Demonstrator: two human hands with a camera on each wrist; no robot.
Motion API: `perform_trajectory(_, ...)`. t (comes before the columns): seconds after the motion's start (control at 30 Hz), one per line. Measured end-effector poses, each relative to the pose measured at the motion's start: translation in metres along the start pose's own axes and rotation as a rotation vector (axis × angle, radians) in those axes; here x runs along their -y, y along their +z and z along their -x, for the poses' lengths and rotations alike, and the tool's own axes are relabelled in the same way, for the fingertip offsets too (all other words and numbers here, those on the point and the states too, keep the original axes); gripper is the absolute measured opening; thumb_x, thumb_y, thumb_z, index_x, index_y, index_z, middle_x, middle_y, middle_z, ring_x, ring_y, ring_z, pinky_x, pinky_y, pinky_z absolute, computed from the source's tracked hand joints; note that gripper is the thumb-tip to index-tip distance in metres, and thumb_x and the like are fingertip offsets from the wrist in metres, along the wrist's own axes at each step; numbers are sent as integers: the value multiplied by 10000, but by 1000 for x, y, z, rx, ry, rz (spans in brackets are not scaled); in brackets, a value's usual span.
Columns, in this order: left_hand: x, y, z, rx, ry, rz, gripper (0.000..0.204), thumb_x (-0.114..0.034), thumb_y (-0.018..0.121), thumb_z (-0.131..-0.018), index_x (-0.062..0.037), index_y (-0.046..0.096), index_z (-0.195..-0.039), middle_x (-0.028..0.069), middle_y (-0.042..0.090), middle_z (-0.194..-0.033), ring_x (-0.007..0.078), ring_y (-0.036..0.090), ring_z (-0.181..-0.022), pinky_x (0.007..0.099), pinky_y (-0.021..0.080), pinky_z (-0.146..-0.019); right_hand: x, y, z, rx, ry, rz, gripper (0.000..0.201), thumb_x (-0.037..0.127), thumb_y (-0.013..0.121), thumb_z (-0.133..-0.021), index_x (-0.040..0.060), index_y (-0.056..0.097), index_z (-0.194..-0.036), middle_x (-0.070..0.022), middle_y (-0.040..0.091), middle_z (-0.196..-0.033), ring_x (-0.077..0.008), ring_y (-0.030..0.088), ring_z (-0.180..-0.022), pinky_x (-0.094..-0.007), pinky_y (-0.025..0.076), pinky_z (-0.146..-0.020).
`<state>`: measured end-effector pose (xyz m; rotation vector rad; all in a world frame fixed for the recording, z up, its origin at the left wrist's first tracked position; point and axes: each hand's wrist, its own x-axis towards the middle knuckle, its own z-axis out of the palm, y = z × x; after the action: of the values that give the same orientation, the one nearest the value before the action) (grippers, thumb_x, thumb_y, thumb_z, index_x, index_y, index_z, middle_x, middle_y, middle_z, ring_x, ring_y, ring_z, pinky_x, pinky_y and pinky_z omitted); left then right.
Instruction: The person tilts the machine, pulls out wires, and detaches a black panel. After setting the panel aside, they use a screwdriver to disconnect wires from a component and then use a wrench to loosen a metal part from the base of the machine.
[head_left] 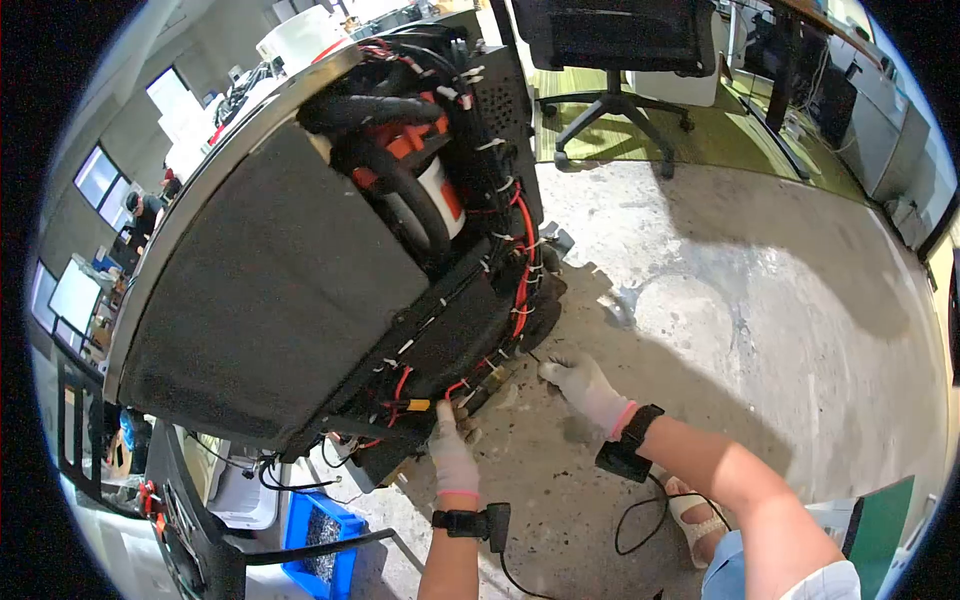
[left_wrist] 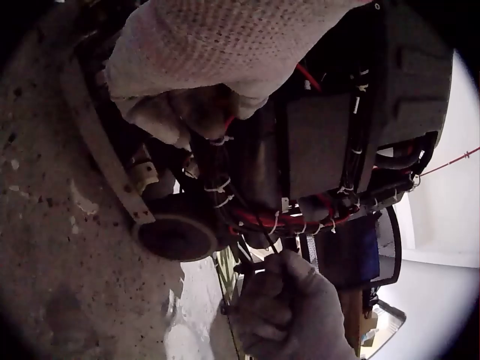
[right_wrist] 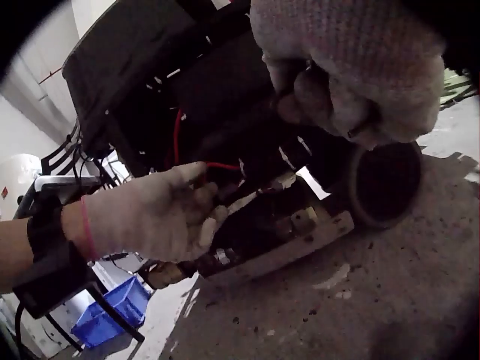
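Note:
A large machine (head_left: 260, 280) with dark panels stands tilted over the floor, its wiring exposed. Red and black wires (head_left: 523, 270), bound by white cable ties, run down its side. My gloved left hand (head_left: 455, 458) grips the wire bundle low on the machine; in the left wrist view its fingers (left_wrist: 161, 124) curl by a red wire. To the right, my gloved right hand (head_left: 585, 388) pinches a thin black strand (left_wrist: 268, 234) that leads to the bundle. A black wheel (left_wrist: 176, 236) and a pale metal bar (left_wrist: 105, 142) sit beneath the wiring.
A blue bin (head_left: 350, 530) is on the floor at the lower left, near a black chair frame (head_left: 215, 545). Behind the machine stands an office chair (head_left: 612, 95) on a green mat (head_left: 720, 130). A cable (head_left: 640, 510) hangs from my right wristband. Another person (head_left: 147, 212) is far left.

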<state>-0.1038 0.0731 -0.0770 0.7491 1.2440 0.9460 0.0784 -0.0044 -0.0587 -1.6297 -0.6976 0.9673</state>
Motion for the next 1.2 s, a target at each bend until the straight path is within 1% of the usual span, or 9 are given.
perform_trajectory(0.23,8,-13,-14,132,-46,-83,378,-431,533,-791,-69,566,-894,12,547,-844,115,505,-710,263,424,-573,7,-16,-7,-120,8,-179,244,218,550,-773,-21,576,-812,-46,541,-635,-125,482,-579,-264,398,-569)
perform_trajectory(0.33,9,-11,-16,186,-137,67,392,-434,519,-794,-76,542,-953,36,549,-925,161,506,-795,296,422,-646,6,-21,-9,-75,-36,-113,262,229,556,-776,-30,577,-810,-43,541,-632,-121,481,-578,-269,397,-556)
perform_trajectory(0.4,7,-7,-13,216,-252,323,361,-421,542,-788,-83,541,-917,-6,523,-824,127,494,-770,279,393,-684,6,-19,-6,-75,100,-121,260,233,566,-775,-24,583,-812,-33,544,-635,-109,481,-587,-264,396,-551)
perform_trajectory(0.5,11,-7,-16,221,-274,429,325,-393,586,-764,-94,550,-886,-22,517,-789,144,488,-794,283,377,-715,1,-19,-8,2,23,-107,257,234,580,-767,-17,590,-820,-29,550,-645,-101,482,-598,-262,397,-553)
perform_trajectory(0.73,14,-9,-21,202,-346,606,166,-253,597,-777,-102,569,-840,-16,525,-724,158,513,-785,277,404,-680,-4,-27,-12,9,-41,-167,255,234,589,-761,-14,599,-818,-22,549,-657,-98,475,-593,-264,394,-542)
perform_trajectory(0.8,16,-14,-22,232,-336,558,123,-211,566,-802,-91,570,-832,-6,524,-706,161,522,-766,282,420,-665,-12,-32,-17,4,15,-185,259,223,590,-756,-30,591,-808,-31,549,-654,-102,477,-597,-259,396,-553)
perform_trajectory(1.03,17,-16,-23,265,-331,518,184,-255,571,-798,-73,560,-822,6,522,-708,170,528,-732,280,428,-616,-46,-37,-26,67,-107,-89,256,217,569,-760,-37,571,-794,-53,551,-647,-123,484,-596,-281,402,-553)
perform_trajectory(1.1,14,-14,-18,245,-283,512,233,-294,574,-794,-63,551,-821,13,517,-707,175,530,-700,277,432,-604,-41,-41,-26,185,22,59,261,240,558,-765,-15,578,-815,-50,559,-653,-138,502,-601,-290,411,-558)
perform_trajectory(1.2,14,-16,-18,238,-277,458,256,-314,563,-800,-58,542,-809,16,515,-695,172,530,-673,278,436,-591,-40,-42,-27,169,130,213,259,250,552,-764,4,586,-836,-44,570,-668,-143,515,-614,-287,418,-574)
